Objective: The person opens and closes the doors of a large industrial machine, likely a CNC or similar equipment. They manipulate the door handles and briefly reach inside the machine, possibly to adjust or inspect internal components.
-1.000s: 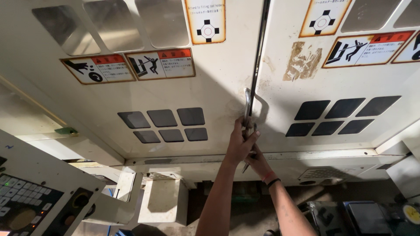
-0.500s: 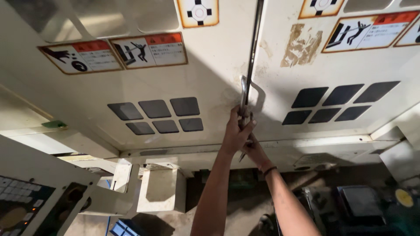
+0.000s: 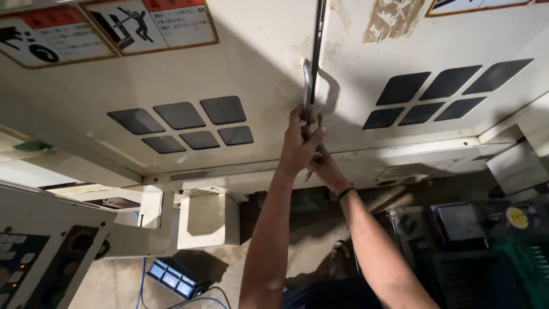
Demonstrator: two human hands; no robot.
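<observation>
Two cream machine door panels (image 3: 257,63) meet at a dark vertical seam. A curved metal handle (image 3: 307,80) sits just left of the seam. My left hand (image 3: 298,147) reaches up and closes around the lower end of that handle. My right hand (image 3: 326,167), with a dark band on its wrist, is just below and behind the left hand and grips a thin dark tool (image 3: 309,174) whose tip pokes out beneath the left wrist. The two hands touch, and the left hand partly hides the right hand's fingers.
Groups of dark diamond-shaped panes (image 3: 189,126) (image 3: 452,94) are set in both doors, with warning stickers (image 3: 154,23) above. A control panel with buttons (image 3: 23,269) juts in at lower left. A small blue-lit device and blue cable (image 3: 171,278) lie on the floor; dark machinery (image 3: 486,252) lies at lower right.
The view has moved closer and the door panels fill more of it. Both hands stay at the lower end of the handle, barely shifted.
</observation>
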